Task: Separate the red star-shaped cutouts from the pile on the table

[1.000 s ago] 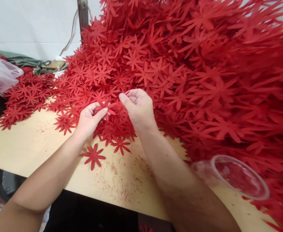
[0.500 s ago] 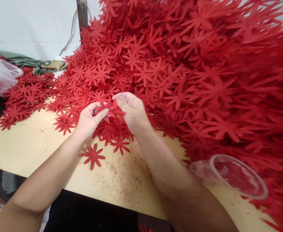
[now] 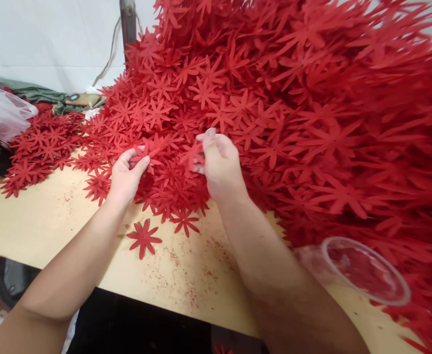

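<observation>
Since a moment ago, the left hand (image 3: 123,172) and right hand (image 3: 221,164) have moved apart. The left hand pinches a red flower (image 3: 148,156) on its right side. The right hand holds a blurry flower (image 3: 191,156) on its left side. The big red pile (image 3: 234,105) sits on the far side.

L flower (image 3: 148,156): red, narrow petals radiating fr. ctr, tilted, pinched btwn thumb & fingers of L hand (image 3: 125,172); layer count unclear. R flower (image 3: 191,156): same red, blurry, petal count unclear, held at fingertips of R hand (image 3: 221,164), on hand's L side. Both up against pile (image 3: 221,114), apart fr. e/o.
</observation>
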`<state>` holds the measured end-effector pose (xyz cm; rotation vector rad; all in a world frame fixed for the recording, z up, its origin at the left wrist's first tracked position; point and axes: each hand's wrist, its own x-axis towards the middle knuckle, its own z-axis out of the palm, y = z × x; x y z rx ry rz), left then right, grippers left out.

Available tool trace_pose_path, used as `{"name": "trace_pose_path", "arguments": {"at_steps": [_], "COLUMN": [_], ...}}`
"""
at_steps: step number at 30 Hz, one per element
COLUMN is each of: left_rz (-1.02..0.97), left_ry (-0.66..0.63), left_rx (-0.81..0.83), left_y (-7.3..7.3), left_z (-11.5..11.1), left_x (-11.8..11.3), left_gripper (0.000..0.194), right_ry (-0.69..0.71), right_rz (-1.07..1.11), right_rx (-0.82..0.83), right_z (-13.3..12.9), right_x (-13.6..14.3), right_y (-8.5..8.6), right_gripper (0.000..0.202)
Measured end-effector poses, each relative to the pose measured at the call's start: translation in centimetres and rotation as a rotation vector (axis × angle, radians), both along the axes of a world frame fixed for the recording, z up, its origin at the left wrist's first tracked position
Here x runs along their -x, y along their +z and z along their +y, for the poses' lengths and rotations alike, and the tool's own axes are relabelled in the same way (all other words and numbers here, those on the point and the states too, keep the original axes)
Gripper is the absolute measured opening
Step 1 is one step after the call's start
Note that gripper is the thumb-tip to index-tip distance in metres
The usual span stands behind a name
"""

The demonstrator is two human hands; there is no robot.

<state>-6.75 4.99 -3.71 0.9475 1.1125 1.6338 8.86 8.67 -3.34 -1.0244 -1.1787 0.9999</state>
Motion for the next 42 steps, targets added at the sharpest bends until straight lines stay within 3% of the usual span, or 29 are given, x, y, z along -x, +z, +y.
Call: {"name": "trace_pose_path", "arguments": {"at_steps": [3, 5, 7, 9, 12, 16, 24, 28, 35, 42], "left_rz": [-0.025, -0.022, 0.0, 0.03, 0.035, 0.032, -0.036, 0.018, 0.047, 0.01], "left_ry": [0.004, -0.009, -0.031, -0.069, -0.105, -0.113, -0.175, -0.194, -0.026, -0.117], "left_rx": [0.005, 0.021, 0.024, 0.026, 0.059, 0.075, 0.056, 0.091, 0.067, 0.073], "left_y": [-0.2, -0.1, 0.1, 0.4, 0.8, 1.1, 1.1, 1.1, 0.8, 0.5], "left_z": [0.3, 0.2, -0.1, -0.4, -0.7, -0.9, -1.2, -1.2, -0.9, -0.9], "left_x": [0.1, -0.1, -0.3, -0.5, -0.8, -1.1, -1.5, -1.4, -0.9, -0.9], "left_gripper": [0.027, 0.017, 0.008, 0.011, 0.015, 0.016, 0.014, 0.01, 0.009, 0.011], "right_ry": [-0.019, -0.002, 0.089, 0.211, 0.34, 0.4, 0.25, 0.215, -0.112, -0.003], "right_rz": [-0.021, -0.014, -0.013, -0.041, -0.087, -0.061, 0.119, 0.04, 0.069, -0.059], "right_rx": [0.014, 0.012, 0.052, 0.104, 0.122, 0.071, 0.087, 0.036, 0.07, 0.013], "right_z": [0.6, 0.2, -0.6, -1.5, -2.4, -2.4, -1.9, -1.9, -0.5, -0.5], "right_x": [-1.0, -1.1, -0.6, 0.2, 1.6, 2.5, 2.4, 2.1, 0.7, 0.8], "right_y": [0.1, 0.7, 1.4, 1.8, 1.4, 0.0, 0.0, 0.1, 0.4, -0.1], "right_gripper": [0.042, 0.042, 0.043, 0.048, 0.055, 0.04, 0.028, 0.032, 0.018, 0.015]}}
